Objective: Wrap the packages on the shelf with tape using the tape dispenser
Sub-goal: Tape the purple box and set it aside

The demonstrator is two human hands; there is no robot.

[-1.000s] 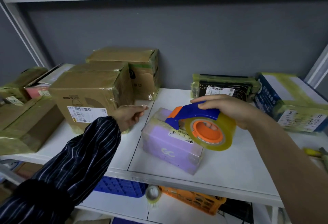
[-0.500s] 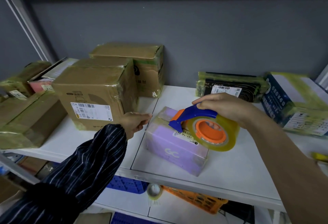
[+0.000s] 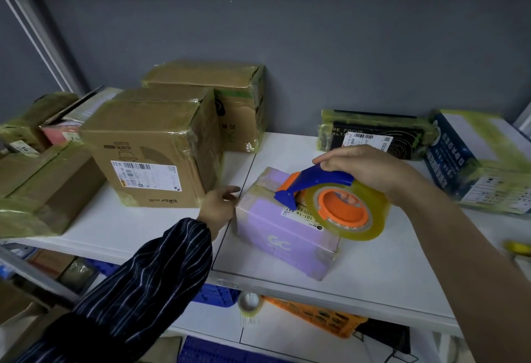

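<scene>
A: Location of the purple package (image 3: 284, 230)?
B: Centre of the frame, on the white shelf (image 3: 373, 270), right of a brown box (image 3: 149, 152).
A: State of the right hand (image 3: 370, 173)?
B: It grips the tape dispenser (image 3: 330, 198), whose blue nose rests on the package top.
A: And the left hand (image 3: 219, 204)?
B: Fingers loosely spread, holding nothing, at the package's left side; contact appears likely, not certain.

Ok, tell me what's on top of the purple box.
The tape dispenser rests on the purple box, gripped by the right hand. A white label shows beside its nose; the tape roll hides the rest of the label and the top's right part.
</scene>
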